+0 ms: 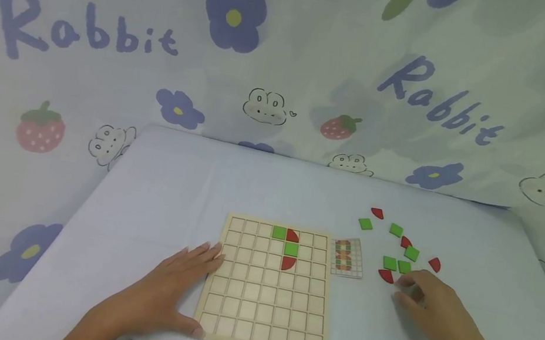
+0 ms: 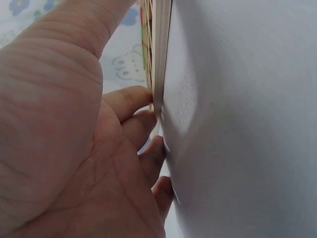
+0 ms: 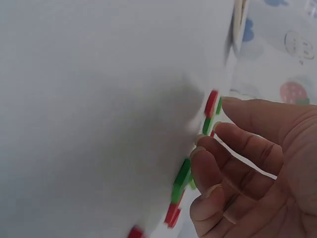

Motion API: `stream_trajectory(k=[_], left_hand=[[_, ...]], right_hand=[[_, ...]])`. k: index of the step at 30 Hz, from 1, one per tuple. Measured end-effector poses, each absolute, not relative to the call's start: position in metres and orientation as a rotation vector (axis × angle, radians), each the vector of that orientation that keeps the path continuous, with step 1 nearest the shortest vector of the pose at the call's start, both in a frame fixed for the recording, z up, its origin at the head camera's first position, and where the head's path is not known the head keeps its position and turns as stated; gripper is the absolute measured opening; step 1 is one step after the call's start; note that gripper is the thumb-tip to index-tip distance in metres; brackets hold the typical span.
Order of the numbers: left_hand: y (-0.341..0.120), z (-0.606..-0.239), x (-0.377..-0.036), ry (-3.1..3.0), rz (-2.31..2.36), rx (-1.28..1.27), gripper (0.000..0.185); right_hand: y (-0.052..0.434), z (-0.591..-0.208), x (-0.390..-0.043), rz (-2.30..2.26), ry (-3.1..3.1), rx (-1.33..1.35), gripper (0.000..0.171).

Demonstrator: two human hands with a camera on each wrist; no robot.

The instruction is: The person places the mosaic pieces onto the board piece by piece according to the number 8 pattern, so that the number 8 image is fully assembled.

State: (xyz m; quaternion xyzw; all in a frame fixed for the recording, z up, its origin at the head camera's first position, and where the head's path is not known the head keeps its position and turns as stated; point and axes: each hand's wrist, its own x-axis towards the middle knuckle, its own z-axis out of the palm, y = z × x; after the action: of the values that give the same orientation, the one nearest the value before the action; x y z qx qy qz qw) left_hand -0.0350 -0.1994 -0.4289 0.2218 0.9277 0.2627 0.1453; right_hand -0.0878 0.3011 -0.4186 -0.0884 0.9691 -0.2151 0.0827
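Left hand lies flat against the board's left edge, while the right hand, fingers loosely curled and empty, hovers nearest the tiles right of the board.

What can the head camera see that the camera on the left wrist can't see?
Only the head view shows the board's grid top with four tiles set in it, the loose green and red tiles, the pattern card and the right hand. Only the left wrist view shows the board's thin edge from the side, fingertips against it. Both show the left hand, the board and the white table.
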Motion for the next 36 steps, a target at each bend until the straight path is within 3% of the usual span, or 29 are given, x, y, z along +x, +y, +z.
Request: stream_trajectory(k=[9,19,26,36], left_hand=[[-0.201,-0.43,-0.034,2.687,0.742,0.635,0.124],[-0.202,-0.43,-0.034,2.681,0.756,0.642,0.123],[-0.201,-0.43,-0.034,2.687,0.759,0.653,0.123],[-0.2,-0.431,-0.034,2.691,0.752,0.641,0.124]], right_hand=[[0.337,-0.425,-0.08,-0.559,2.943,-0.189,0.035],[0.345,-0.43,-0.081,-0.535,2.936,-0.149,0.049],[0.347,-0.431,-0.081,-0.54,2.932,-0.156,0.037],[0.344,-0.426,-0.087,-0.527,2.852,-0.05,0.033]])
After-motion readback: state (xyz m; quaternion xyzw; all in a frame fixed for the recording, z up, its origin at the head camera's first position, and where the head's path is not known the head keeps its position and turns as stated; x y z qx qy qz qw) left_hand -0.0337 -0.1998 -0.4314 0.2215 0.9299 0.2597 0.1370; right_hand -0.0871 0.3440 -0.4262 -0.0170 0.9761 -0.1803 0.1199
